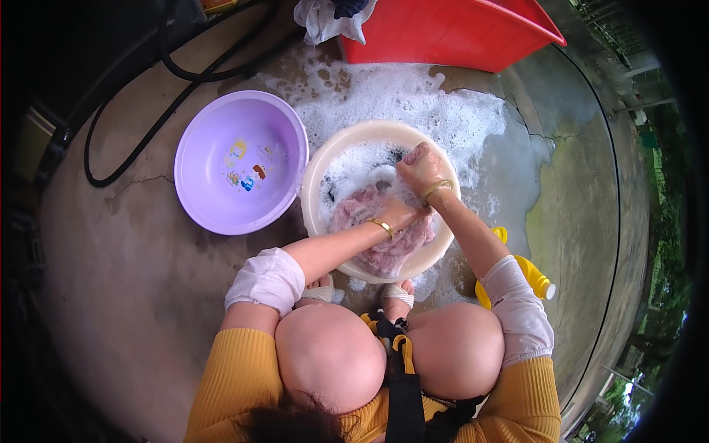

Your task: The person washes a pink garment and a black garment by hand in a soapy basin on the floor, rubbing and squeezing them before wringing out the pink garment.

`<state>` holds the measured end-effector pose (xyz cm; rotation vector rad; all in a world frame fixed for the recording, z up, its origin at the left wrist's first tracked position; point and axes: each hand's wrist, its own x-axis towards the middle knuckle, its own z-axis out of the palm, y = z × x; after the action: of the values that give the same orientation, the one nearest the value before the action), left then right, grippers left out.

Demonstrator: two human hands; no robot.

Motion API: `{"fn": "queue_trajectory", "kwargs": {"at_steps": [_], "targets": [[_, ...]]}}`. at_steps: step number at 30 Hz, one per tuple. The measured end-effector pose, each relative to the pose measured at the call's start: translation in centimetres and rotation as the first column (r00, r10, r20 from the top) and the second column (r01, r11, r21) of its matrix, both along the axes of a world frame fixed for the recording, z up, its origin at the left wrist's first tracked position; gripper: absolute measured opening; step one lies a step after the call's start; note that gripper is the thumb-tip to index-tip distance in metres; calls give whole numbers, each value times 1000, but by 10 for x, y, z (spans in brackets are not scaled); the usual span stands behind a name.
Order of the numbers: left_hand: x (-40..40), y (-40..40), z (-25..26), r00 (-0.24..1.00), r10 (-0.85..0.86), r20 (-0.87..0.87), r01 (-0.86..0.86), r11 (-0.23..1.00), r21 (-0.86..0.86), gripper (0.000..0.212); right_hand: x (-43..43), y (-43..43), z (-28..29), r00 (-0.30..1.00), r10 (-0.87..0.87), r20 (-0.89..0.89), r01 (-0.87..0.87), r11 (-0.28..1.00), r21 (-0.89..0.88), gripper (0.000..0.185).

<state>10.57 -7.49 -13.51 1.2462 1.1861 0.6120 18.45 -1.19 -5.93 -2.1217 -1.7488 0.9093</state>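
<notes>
A cream plastic basin stands on the wet floor before my feet, with suds and a soaked pink cloth in it. My right hand, above the basin's upper right part, is closed around a bunched bit of pink cloth. Lower and to its left, my left hand lies on the pink cloth, its fingers partly hidden by foam and by my right wrist; its grip is unclear. Dark fabric shows through the suds. A purple plastic basin with cartoon figures inside stands just left of the cream one.
Foam spreads over the concrete floor. A red plastic tub stands at the top, with white and dark cloth at its left side. A black hose loops at the upper left. A yellow bottle is beside my right forearm.
</notes>
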Motion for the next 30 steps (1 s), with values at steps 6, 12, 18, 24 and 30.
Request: {"fn": "queue_trajectory", "kwargs": {"at_steps": [6, 12, 18, 24, 30], "targets": [[-53, 0, 88, 630, 276, 726, 354, 730, -585, 41, 50, -2, 38, 509, 1, -861, -215, 969, -126, 71], [-33, -26, 107, 249, 567, 785, 497, 621, -607, 52, 13, -11, 31, -478, -41, -877, -222, 972, 75, 96], [-66, -20, 122, 321, 310, 895, 541, 716, -441, 75, 13, -19, 72, -335, 11, -942, -140, 988, 62, 34], [-36, 0, 94, 833, -59, 550, 276, 906, -321, 57, 27, -16, 62, 513, -243, -823, 80, 968, -236, 16], [-12, 3, 38, 927, 36, 373, 12, 992, -127, 46, 15, -10, 9, 930, -159, -331, 158, 987, -29, 16]]}}
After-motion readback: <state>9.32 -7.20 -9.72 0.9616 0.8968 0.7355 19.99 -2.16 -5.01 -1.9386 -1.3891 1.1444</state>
